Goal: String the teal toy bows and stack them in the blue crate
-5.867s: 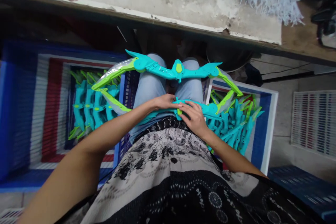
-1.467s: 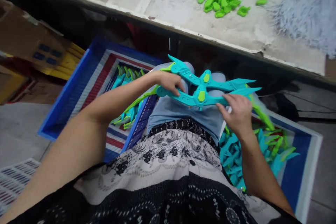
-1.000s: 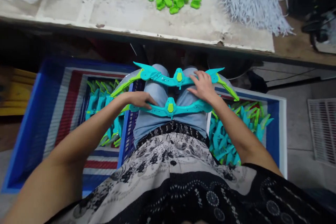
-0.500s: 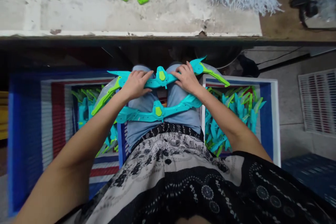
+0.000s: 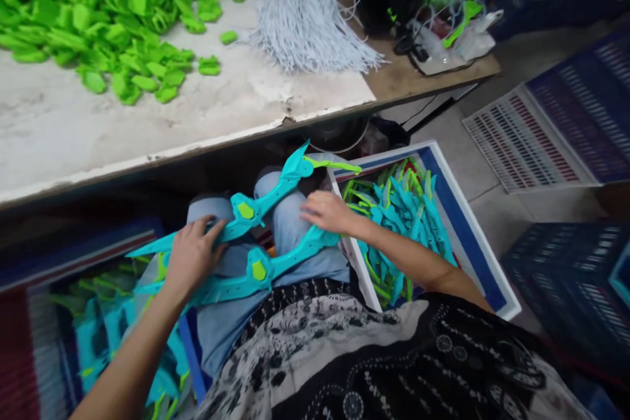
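Two teal toy bows with lime-green centre pieces lie across my lap. My left hand grips the left part of the farther bow, fingers curled over it. The nearer bow lies just below that hand. My right hand hovers between the two bows near my right knee, fingers stretched out and blurred by motion; it touches or nearly touches the nearer bow's right limb. The farther bow's right tip points up toward the table edge.
A white-rimmed crate of teal and green bow parts stands at my right, a blue crate with more at my left. The worn table ahead carries a heap of small green pieces and a bundle of pale strings. Stacked crates sit at far right.
My head has turned right and tilted, so the view is slanted. My left hand has slid outward along the farther bow; my right hand has come off it and moved down between the bows.
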